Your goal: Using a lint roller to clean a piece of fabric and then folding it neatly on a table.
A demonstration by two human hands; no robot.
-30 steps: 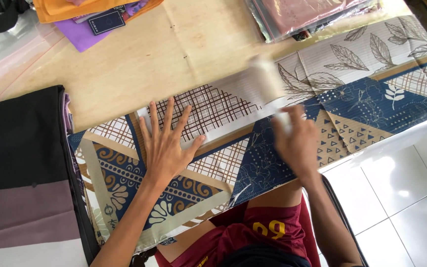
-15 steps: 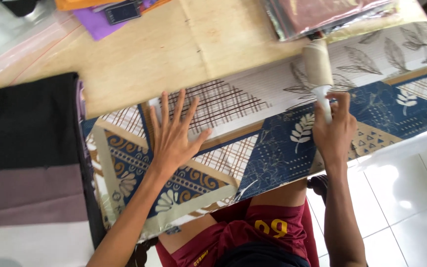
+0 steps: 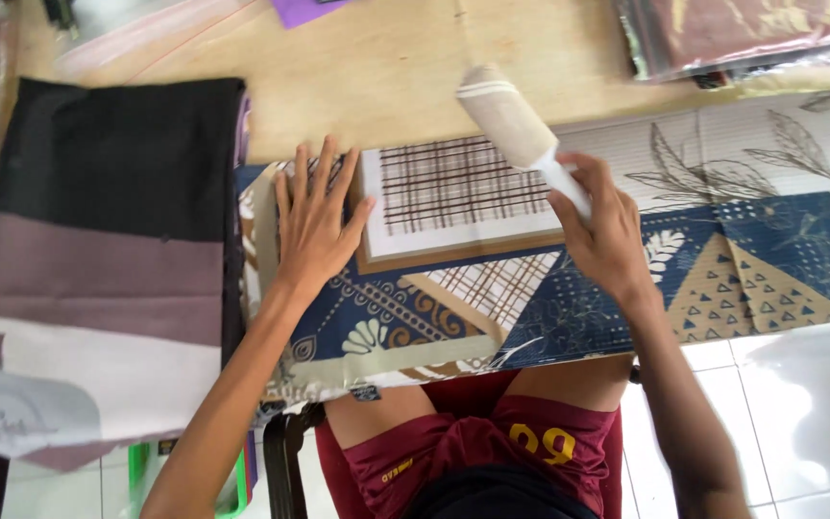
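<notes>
**Lint roller held over patterned cloth on a wooden table**

Head view: A long patterned cloth [image 3: 530,288] in blue, cream and brown lies folded along the near edge of a wooden table [image 3: 377,86], running from the middle of the scene off to the right. The left hand [image 3: 311,226] lies flat on the left part of this cloth, fingers spread wide and palm down, holding nothing. The right hand [image 3: 607,235] is closed around the white handle of a lint roller [image 3: 516,120], gripping it firmly. The roller's pale drum points up and to the far left, over the far edge of the cloth, near a cream panel with a brown checked print; whether the drum touches the cloth cannot be told.

To the left of the patterned cloth, just beside it, lies a folded stack of fabric [image 3: 108,250] in black, mauve and white bands. At the far right, a pile of wrapped textiles [image 3: 742,34] rests on the table. A purple item [image 3: 305,10] shows at the far edge. Below the table edge the person's dark red shorts [image 3: 473,452] and white floor tiles [image 3: 799,413] are visible.
</notes>
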